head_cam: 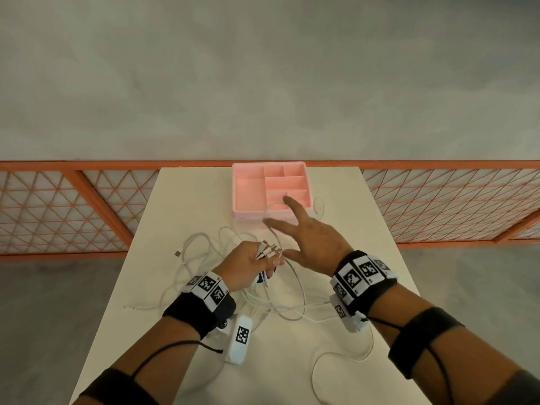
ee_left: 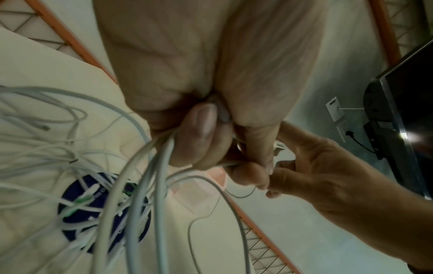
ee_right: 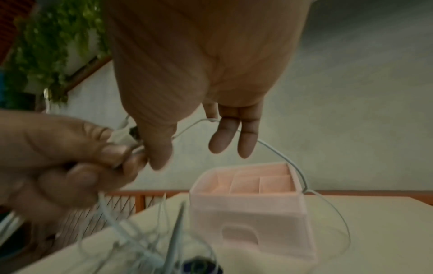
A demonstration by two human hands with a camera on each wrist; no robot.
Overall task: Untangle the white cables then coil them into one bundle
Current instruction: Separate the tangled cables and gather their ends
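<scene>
Pale rectangular tabletop (head_cam: 336, 361) carries tangled thin white cables (head_cam: 204, 252). Left hand (head_cam: 248, 267) grips several plug ends in curled fingers. Right hand (head_cam: 312, 238) hovers alongside, fingers spread straight, one cable looped over them.

Smooth white plastic-sheathed cables (head_cam: 204, 252) with metal plug tips lie on a matt cream table (head_cam: 181, 200) beside a matt pink plastic tray (head_cam: 248, 213).

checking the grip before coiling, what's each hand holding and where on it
The left hand grips the white cables just behind their gathered connector ends. The right hand is spread, gripping nothing; one strand drapes over its fingers.
</scene>
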